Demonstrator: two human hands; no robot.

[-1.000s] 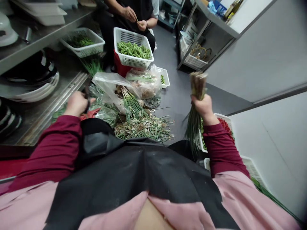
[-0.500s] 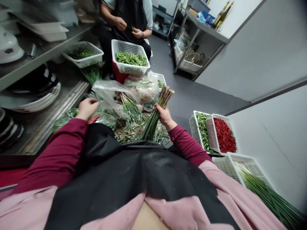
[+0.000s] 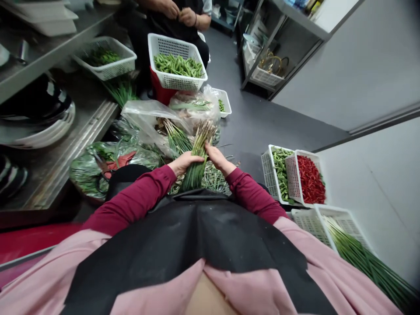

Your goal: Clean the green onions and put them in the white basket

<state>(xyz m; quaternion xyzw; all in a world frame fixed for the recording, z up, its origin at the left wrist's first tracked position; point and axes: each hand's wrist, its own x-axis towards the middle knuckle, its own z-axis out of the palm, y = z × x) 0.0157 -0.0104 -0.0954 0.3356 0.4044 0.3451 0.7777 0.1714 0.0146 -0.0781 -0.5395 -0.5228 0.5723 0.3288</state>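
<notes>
Both hands are at a bunch of scallions (image 3: 199, 146) in front of my apron, its pale root ends up and its green leaves down. My left hand (image 3: 185, 163) is wrapped round the bunch at its middle, thumb across the front. Higher on the other side, my right hand (image 3: 218, 156) grips it, with some fingers hidden behind the stalks. Just behind lie more loose scallions (image 3: 177, 136), partly in an open clear plastic bag (image 3: 144, 114). Trimmed leaves and scraps (image 3: 216, 178) cover the floor beneath the bunch.
A person's hands (image 3: 180, 14) work behind a white basket of green pods (image 3: 179, 65). Metal shelving (image 3: 95, 140) borders the left, near a wrapped bundle of greens (image 3: 88, 168). At right stand baskets of green peppers (image 3: 280, 168), red chillies (image 3: 310, 179) and long scallions (image 3: 357, 249).
My left hand has come from the left, near the wrapped greens, onto the scallion bunch. My right hand has brought the bunch a little left and more upright. The view has tilted down slightly.
</notes>
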